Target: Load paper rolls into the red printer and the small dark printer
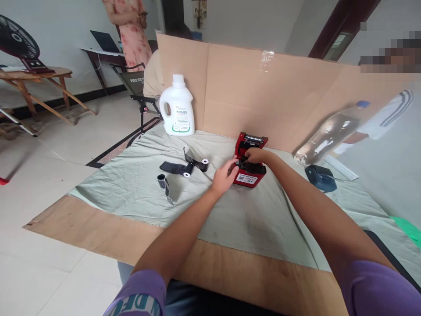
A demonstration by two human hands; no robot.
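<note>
A small red printer stands with its lid raised, showing a dark inside and a metal roller. A strip of black ribbon hangs over its front edge. My left hand grips the printer's left side, thumb near the front and fingers along the edge. From the right, my right hand reaches into the compartment under the lid with curled fingers; the fingertips and whatever they hold are hidden. Left of the printer lie a black ribbon roll, a second roll and a third roll, all partly unwound.
A cardboard screen runs along the back. Before it stand a white detergent jug and, at right, a leaning clear bottle. A dark blue device sits nearby. Beyond are a person, a folding chair and a fan.
</note>
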